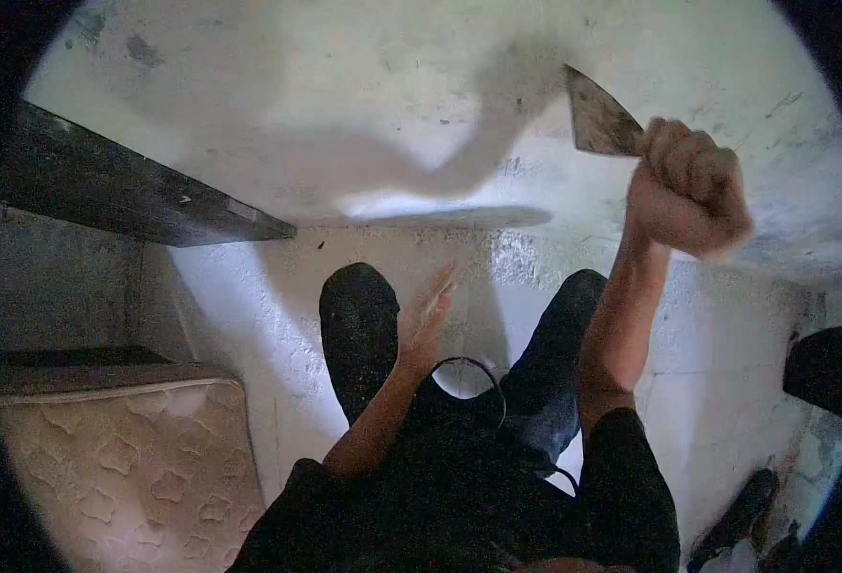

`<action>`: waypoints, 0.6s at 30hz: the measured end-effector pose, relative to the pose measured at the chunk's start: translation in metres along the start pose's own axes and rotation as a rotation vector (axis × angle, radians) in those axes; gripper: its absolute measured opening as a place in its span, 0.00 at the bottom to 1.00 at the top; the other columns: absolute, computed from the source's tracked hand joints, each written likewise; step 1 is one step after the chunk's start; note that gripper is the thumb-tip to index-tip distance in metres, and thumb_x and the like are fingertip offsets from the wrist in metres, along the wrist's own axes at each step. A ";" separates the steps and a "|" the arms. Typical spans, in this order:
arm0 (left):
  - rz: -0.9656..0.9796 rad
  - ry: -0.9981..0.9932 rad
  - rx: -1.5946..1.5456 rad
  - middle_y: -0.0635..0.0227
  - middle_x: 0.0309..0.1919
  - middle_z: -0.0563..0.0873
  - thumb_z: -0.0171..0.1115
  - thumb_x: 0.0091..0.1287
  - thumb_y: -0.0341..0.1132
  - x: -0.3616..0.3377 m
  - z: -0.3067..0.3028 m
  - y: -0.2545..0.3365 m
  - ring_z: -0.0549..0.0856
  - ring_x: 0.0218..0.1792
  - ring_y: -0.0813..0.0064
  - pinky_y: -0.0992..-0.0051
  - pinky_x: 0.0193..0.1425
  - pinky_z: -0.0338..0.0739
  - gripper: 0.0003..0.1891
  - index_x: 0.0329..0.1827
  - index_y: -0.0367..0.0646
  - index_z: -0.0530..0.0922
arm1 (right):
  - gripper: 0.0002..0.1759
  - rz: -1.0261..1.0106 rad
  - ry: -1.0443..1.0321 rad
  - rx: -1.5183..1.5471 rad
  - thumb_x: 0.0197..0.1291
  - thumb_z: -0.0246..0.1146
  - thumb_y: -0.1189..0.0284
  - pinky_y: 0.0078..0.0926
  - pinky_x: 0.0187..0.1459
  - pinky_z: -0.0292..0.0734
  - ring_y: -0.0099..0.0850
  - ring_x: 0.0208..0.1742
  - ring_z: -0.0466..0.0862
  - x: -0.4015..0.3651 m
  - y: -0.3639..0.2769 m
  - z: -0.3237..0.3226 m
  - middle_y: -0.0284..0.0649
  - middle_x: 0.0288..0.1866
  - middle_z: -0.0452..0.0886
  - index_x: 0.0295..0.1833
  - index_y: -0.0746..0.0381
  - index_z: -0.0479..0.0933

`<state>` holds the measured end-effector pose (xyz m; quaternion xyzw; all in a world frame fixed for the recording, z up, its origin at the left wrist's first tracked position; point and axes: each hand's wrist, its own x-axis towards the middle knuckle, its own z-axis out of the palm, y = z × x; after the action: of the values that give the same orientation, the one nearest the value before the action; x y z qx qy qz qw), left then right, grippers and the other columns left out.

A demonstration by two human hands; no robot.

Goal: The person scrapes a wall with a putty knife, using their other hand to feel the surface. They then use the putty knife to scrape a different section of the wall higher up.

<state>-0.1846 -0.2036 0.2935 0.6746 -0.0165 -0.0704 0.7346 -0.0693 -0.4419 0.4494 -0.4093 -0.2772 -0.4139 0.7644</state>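
My right hand point(693, 189) is raised at the upper right, its fingers wrapped round the handle of a scraper with a wide, stained metal blade point(600, 113). The blade points up and left, in front of the pale, marked surface point(373, 86); whether it touches cannot be told. Low in the middle, my left hand point(428, 310) is beside my left knee, fingers stretched out, with nothing in it. A dark cable point(499, 382) loops in front of my dark clothes.
A dark shelf or board point(144, 186) juts in from the upper left. At the lower left lies a quilted mattress point(135, 477). Dark objects point(827, 368) stand at the right edge, and a dark shoe point(750, 506) is at the lower right.
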 end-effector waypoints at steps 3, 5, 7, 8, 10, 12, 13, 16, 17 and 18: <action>0.025 0.026 0.111 0.51 0.64 0.66 0.46 0.69 0.43 -0.003 -0.007 -0.001 0.65 0.65 0.60 0.63 0.68 0.58 0.28 0.65 0.29 0.60 | 0.21 -0.186 -0.019 0.199 0.57 0.47 0.57 0.28 0.26 0.54 0.26 0.18 0.53 -0.008 -0.025 -0.005 0.30 0.14 0.50 0.18 0.55 0.53; 0.089 0.027 0.045 0.51 0.63 0.67 0.46 0.69 0.44 -0.002 -0.009 -0.002 0.66 0.65 0.60 0.62 0.68 0.60 0.29 0.65 0.29 0.60 | 0.20 -0.236 -0.100 0.299 0.56 0.49 0.58 0.28 0.24 0.52 0.24 0.17 0.51 0.001 -0.004 -0.008 0.29 0.13 0.51 0.18 0.55 0.55; 0.038 0.022 0.012 0.50 0.62 0.68 0.48 0.68 0.46 -0.005 -0.011 0.008 0.67 0.64 0.60 0.61 0.67 0.61 0.30 0.64 0.29 0.61 | 0.18 -0.120 -0.090 -0.084 0.56 0.53 0.61 0.27 0.21 0.51 0.23 0.15 0.51 0.005 -0.006 0.008 0.28 0.12 0.54 0.18 0.53 0.58; 0.058 0.019 0.013 0.50 0.62 0.68 0.48 0.68 0.46 -0.003 -0.016 0.008 0.67 0.64 0.60 0.61 0.67 0.61 0.30 0.64 0.29 0.61 | 0.18 -0.138 -0.096 -0.078 0.56 0.53 0.61 0.27 0.21 0.51 0.23 0.15 0.51 0.003 -0.015 0.001 0.28 0.12 0.54 0.18 0.53 0.58; -0.004 -0.005 0.149 0.48 0.62 0.68 0.50 0.67 0.46 -0.010 -0.030 0.005 0.67 0.64 0.60 0.59 0.67 0.61 0.31 0.63 0.27 0.61 | 0.17 -0.146 -0.121 -0.047 0.56 0.51 0.60 0.27 0.22 0.52 0.24 0.15 0.54 -0.005 -0.017 -0.014 0.30 0.12 0.55 0.18 0.53 0.59; -0.013 0.016 0.047 0.48 0.62 0.68 0.50 0.67 0.46 -0.013 -0.027 0.000 0.67 0.64 0.59 0.59 0.67 0.61 0.31 0.63 0.26 0.61 | 0.18 -0.160 0.194 -0.070 0.54 0.49 0.56 0.27 0.23 0.54 0.25 0.16 0.57 -0.010 0.013 -0.003 0.33 0.13 0.57 0.17 0.52 0.60; -0.013 0.039 -0.048 0.47 0.61 0.69 0.50 0.67 0.46 -0.014 -0.028 -0.001 0.68 0.64 0.59 0.60 0.66 0.62 0.31 0.62 0.26 0.61 | 0.18 -0.038 0.069 0.011 0.54 0.48 0.57 0.26 0.23 0.55 0.25 0.17 0.56 -0.008 0.007 -0.011 0.32 0.13 0.57 0.17 0.52 0.60; -0.038 0.077 -0.047 0.47 0.62 0.68 0.51 0.67 0.47 -0.016 -0.027 0.006 0.69 0.63 0.58 0.60 0.66 0.63 0.32 0.62 0.25 0.61 | 0.18 -0.074 0.108 -0.053 0.55 0.45 0.59 0.26 0.22 0.51 0.23 0.16 0.51 -0.002 -0.025 -0.006 0.28 0.13 0.52 0.16 0.54 0.55; -0.053 0.080 -0.048 0.47 0.62 0.68 0.51 0.67 0.47 -0.017 -0.027 0.004 0.69 0.63 0.58 0.60 0.66 0.63 0.32 0.62 0.25 0.61 | 0.19 -0.221 -0.177 0.272 0.54 0.45 0.60 0.26 0.22 0.49 0.23 0.16 0.51 0.004 -0.012 -0.023 0.28 0.13 0.51 0.16 0.54 0.53; -0.042 0.080 -0.073 0.50 0.61 0.69 0.51 0.68 0.46 -0.014 -0.026 0.003 0.69 0.63 0.59 0.60 0.66 0.62 0.30 0.62 0.27 0.63 | 0.19 -0.263 -0.512 0.608 0.54 0.45 0.60 0.26 0.22 0.47 0.23 0.17 0.50 0.011 0.001 -0.040 0.28 0.13 0.49 0.16 0.54 0.52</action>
<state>-0.1947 -0.1757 0.2946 0.6499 0.0296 -0.0591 0.7572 -0.0596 -0.4801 0.4375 -0.2159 -0.6176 -0.2922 0.6976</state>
